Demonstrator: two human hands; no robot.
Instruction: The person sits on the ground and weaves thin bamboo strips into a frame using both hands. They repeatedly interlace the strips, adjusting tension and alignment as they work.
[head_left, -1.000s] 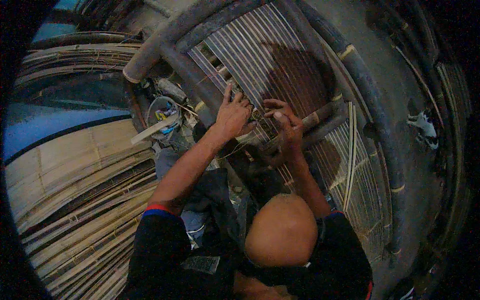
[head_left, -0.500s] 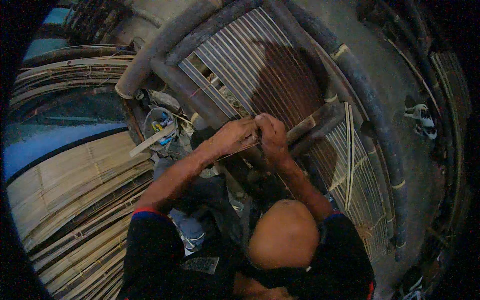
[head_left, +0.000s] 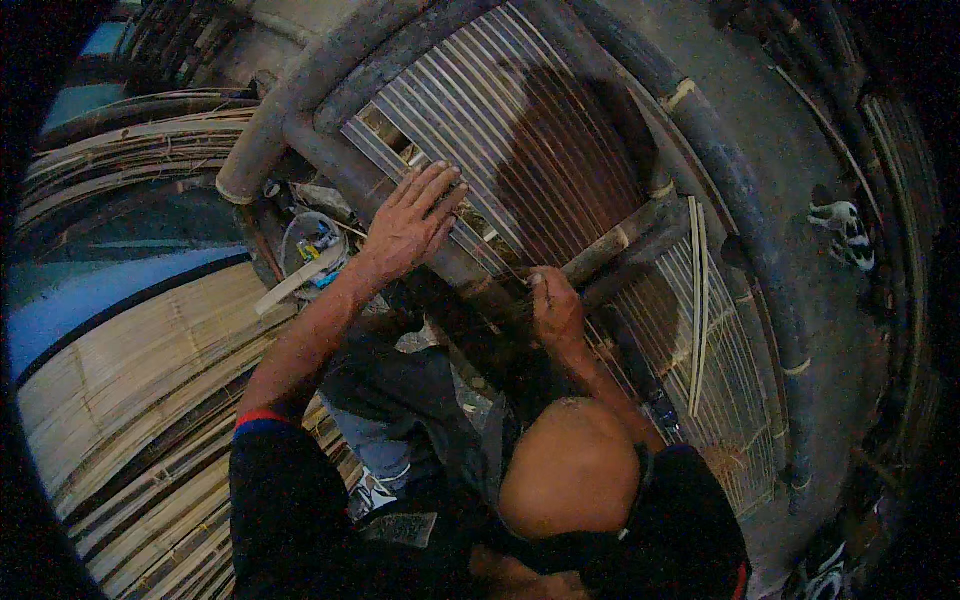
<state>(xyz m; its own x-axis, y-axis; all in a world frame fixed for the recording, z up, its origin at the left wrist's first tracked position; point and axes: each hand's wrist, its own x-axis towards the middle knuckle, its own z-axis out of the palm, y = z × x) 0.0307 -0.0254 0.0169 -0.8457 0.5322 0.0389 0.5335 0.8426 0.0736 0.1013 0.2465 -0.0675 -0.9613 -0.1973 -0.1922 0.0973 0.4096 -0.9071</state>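
Observation:
A large bamboo piece with dark thick poles lies ahead of me, and a panel of thin parallel slats (head_left: 450,75) fills its frame. My left hand (head_left: 412,222) rests palm down, fingers stretched out, over the panel's left-hand slats and beside the dark side pole (head_left: 345,165). Close to its fingertips is a gap between the slats. My right hand (head_left: 558,308) is closed in a pinch at the panel's near end, beside the cross pole (head_left: 612,242). Whatever its fingers hold is too small and dark to make out.
On the left stands a bucket (head_left: 296,240) with blue and yellow items, a flat pale strip (head_left: 300,280) across it. Stacked split-bamboo mats (head_left: 130,350) lie farther left. Loose pale strips (head_left: 696,310) rest on a second slatted section (head_left: 740,390). A black-and-white cat (head_left: 845,232) is at far right.
My hands were together at the panel's near end. The left has moved up and left and flattened onto the slats; the right has shifted slightly nearer and to the right, still closed.

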